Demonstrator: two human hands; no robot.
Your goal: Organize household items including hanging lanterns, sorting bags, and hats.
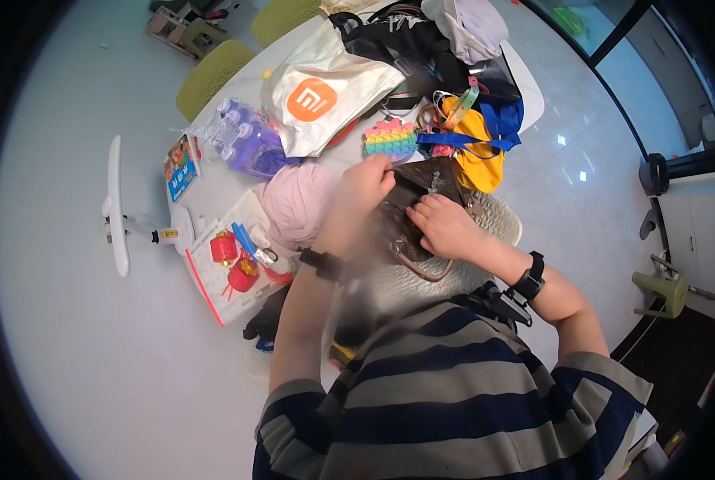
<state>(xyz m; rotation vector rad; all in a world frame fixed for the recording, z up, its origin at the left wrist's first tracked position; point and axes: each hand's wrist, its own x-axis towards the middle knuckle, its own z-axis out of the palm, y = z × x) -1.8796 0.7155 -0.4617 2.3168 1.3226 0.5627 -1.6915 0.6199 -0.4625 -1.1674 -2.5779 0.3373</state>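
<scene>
A brown patterned handbag (402, 240) with a tan handle stands before me at the table's edge, its top apart and dark inside. My left hand (367, 180) is at the bag's upper left rim with curled fingers; whether it grips the rim is unclear. My right hand (444, 225) lies on the bag's right side, fingertips bent over the rim of its opening. Beyond the bag lies a rainbow pop-it toy (390, 141). Pink cloth (297, 201) is bunched left of my left hand, and a yellow and blue fabric bag (480, 156) rests beyond my right hand.
Across the white table (213, 201) are a cream Xiaomi tote bag (333, 90), a plastic-wrapped pack of purple bottles (246, 141), a book (182, 168), red lantern-like ornaments (242, 275), a black bag (393, 42) and pale cloth (468, 27). A white lamp (117, 207) juts out left.
</scene>
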